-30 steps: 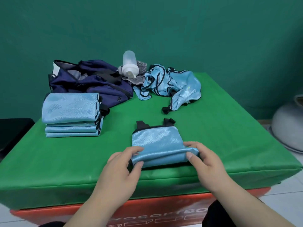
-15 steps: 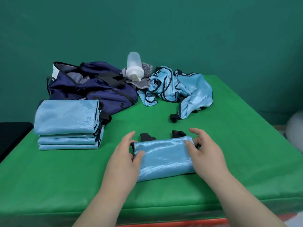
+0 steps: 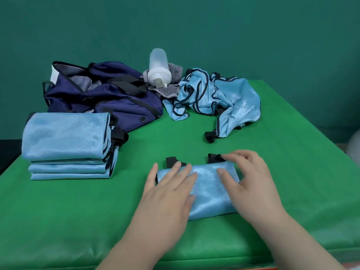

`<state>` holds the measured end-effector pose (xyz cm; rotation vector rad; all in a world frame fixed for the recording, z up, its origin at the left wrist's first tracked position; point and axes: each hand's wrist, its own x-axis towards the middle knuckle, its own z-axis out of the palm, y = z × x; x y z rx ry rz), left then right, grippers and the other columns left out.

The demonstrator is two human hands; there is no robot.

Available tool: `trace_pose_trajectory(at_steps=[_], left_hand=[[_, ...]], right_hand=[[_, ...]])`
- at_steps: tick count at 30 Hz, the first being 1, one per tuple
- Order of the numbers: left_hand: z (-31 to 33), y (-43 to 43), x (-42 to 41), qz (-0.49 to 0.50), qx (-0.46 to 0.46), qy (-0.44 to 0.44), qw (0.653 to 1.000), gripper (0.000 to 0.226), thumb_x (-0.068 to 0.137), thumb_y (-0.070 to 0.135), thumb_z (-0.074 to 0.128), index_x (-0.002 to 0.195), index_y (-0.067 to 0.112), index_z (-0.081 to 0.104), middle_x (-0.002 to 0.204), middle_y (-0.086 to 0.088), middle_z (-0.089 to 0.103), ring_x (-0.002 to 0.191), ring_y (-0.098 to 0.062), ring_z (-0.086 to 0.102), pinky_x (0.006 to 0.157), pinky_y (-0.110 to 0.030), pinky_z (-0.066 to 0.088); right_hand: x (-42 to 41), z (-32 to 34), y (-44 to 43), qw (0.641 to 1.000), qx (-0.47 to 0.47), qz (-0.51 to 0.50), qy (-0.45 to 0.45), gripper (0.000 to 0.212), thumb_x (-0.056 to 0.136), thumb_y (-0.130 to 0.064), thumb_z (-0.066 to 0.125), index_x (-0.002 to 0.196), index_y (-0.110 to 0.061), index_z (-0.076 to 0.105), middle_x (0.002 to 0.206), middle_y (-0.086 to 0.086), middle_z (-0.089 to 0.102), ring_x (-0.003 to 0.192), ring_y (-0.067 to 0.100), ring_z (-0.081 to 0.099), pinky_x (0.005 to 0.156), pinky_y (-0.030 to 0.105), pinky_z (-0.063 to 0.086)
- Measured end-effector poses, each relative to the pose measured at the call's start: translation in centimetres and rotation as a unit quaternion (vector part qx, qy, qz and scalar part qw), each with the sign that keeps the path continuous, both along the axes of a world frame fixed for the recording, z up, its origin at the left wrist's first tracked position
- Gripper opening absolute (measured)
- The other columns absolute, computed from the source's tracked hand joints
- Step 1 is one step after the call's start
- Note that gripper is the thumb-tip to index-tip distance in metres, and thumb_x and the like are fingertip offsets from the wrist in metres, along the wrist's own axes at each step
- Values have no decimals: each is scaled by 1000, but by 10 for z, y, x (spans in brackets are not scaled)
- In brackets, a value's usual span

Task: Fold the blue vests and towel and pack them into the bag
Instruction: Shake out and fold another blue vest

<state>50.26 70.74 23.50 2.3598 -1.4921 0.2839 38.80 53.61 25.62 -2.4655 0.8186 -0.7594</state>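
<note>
**Q:** Where is the vest that is being handled?

**A:** The folded blue vest [image 3: 211, 193] lies flat on the green worktop [image 3: 78, 221] at 6 o'clock, near the front edge. Two black strap ends [image 3: 171, 160] stick out along its far side.

**Q:** How do the hands lie on it?

**A:** The left hand [image 3: 169, 193] rests palm down on the vest's 9 o'clock half. Its fingers [image 3: 187, 172] are straight and slightly spread, pressing the cloth and clamped on nothing. The right hand [image 3: 251, 184] covers the 3 o'clock half. Its thumb lies on the top face, and its fingers [image 3: 239, 154] arch over the far corner, with one tip touching the strap end there. I cannot tell whether thumb and fingers pinch that corner or merely rest on it.

**Q:** And the other items?

**A:** A stack of folded vests [image 3: 66, 145], three layers showing, sits at 9 o'clock, well apart from the hands. The navy bag [image 3: 109, 98] lies open and slumped at 11 o'clock, just behind the stack and touching it. At 12 o'clock a translucent bottle [image 3: 158, 69] with a white cap lies tilted on a grey striped towel [image 3: 174, 74], cap toward the viewer. The towel sits between the bag and a heap of unfolded vests [image 3: 220, 94] with black trim at 1 o'clock. One black-tipped end of that heap trails toward the middle of the worktop.
</note>
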Motion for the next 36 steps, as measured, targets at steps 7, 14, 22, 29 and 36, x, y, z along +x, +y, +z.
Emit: trace_pose_trajectory(at_steps=[7, 14, 22, 29, 36], left_hand=[[-7, 7, 7, 12, 87, 87, 992, 54, 98, 45, 21, 148, 35, 37, 159, 22, 25, 149, -2, 15, 121, -48, 7], [8, 16, 7, 55, 58, 90, 993, 63, 95, 50, 7, 150, 36, 33, 164, 16, 7, 150, -5, -11, 122, -47, -1], [0, 16, 7, 115, 53, 148, 981, 68, 83, 63, 0, 146, 59, 23, 165, 6, -13, 151, -12, -12, 122, -39, -7], [13, 24, 15, 145, 99, 164, 971, 70, 81, 65, 3, 147, 57, 26, 139, 13, 41, 141, -9, 26, 122, -41, 0], [13, 21, 12, 158, 18, 189, 969, 42, 95, 56, 45, 137, 52, 48, 104, 23, 50, 106, 2, 31, 110, -25, 11]], right_hand=[[-3, -17, 30, 944, -159, 168, 236, 60, 103, -52, 16, 150, -21, 40, 159, -6, 35, 152, 16, 21, 118, 55, 7], [-14, -4, 18, 950, -82, 130, 271, 88, 83, -69, -21, 159, -31, 2, 161, -17, -23, 144, 3, -34, 123, 46, -11], [-12, -9, 20, 960, 0, 103, 259, 69, 87, -72, -1, 153, -53, 11, 162, -6, -30, 144, 8, -36, 122, 44, -13], [-15, -4, 9, 969, 102, 102, 201, 42, 105, -43, 30, 144, -56, 36, 159, -18, 30, 152, 3, 2, 123, 44, -11], [-15, 2, 9, 979, 120, 80, 145, 43, 99, -23, 49, 134, -47, 55, 146, -13, 49, 144, -5, 23, 124, 37, -9]])
